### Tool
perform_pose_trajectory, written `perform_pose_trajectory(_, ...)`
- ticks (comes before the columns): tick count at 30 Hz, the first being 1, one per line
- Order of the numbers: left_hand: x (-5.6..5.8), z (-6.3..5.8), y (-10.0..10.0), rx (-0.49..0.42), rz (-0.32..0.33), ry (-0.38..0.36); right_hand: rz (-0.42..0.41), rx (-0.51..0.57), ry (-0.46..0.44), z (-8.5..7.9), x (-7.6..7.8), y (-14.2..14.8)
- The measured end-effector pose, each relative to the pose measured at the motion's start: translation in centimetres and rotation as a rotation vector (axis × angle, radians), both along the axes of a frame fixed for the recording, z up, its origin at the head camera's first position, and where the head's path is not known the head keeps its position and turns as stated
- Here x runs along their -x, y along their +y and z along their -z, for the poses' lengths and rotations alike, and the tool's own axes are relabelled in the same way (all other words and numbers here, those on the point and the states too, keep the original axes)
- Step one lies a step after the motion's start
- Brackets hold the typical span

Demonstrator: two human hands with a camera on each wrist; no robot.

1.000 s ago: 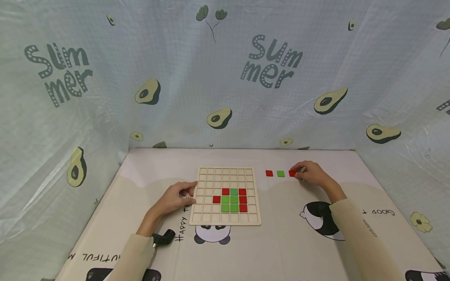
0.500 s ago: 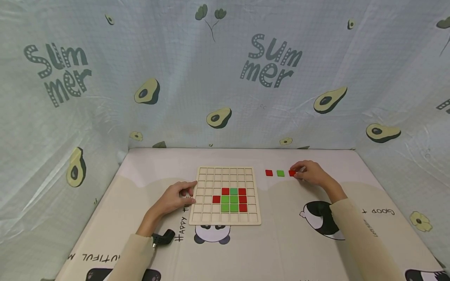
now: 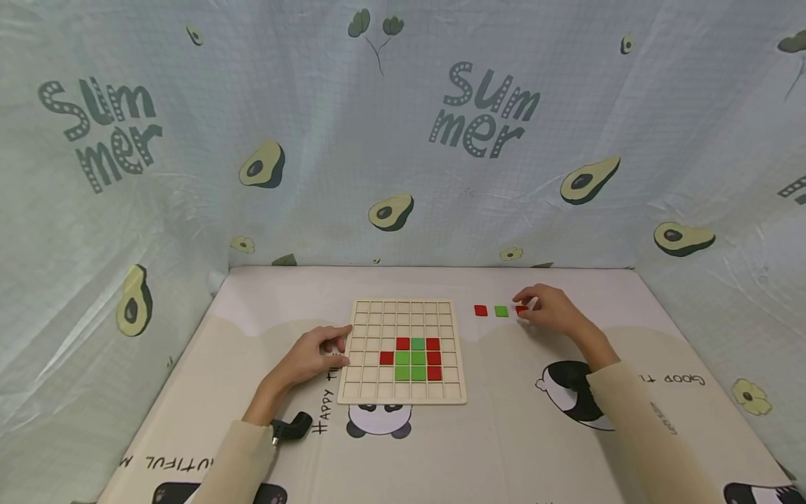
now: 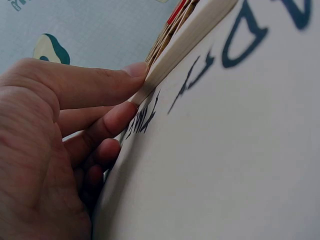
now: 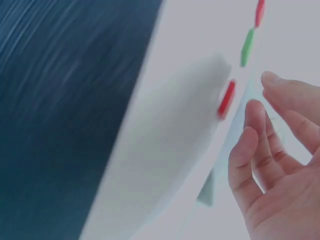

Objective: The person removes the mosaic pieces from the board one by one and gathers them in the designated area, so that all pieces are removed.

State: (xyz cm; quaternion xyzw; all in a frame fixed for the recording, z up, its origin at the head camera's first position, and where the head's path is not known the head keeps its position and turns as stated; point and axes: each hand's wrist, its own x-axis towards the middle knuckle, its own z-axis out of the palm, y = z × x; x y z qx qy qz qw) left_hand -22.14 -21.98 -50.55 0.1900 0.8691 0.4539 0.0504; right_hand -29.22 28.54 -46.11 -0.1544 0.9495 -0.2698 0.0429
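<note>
Desk (image 3: pixel 504 427): farthest right of the board (image 3: pixel 369 390), a red tile (image 5: pixel 226 100) seems light, stiff, edge-pinchable; left hand (image 3: pixel 308 355), right hand (image 3: pixel 550 309) loosely spread.

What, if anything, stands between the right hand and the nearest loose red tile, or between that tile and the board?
Nothing visible stands between the right hand and that red tile. Between it and the board lie a green tile and a second red tile, flat on the table; lifted, it would likely clear them.
</note>
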Motion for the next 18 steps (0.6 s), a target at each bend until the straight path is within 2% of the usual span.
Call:
perform_pose_trajectory(5, -0.1, 0.0, -0.1, 0.012, -0.005, 0.003, -0.056, 0.029, 0.039, -0.4, -0.3, -2.2)
perform_pose_trajectory(11, -0.1, -0.1, -0.1, 0.018, -0.009, 0.005, -0.120, 0.082, 0.057, 0.0, -1.0, -5.3)
perform_pose_trajectory(18, 0.0, -0.2, -0.1, 0.022, -0.005, 0.014, -0.189, 0.060, 0.077, -0.1, -1.9, -9.3)
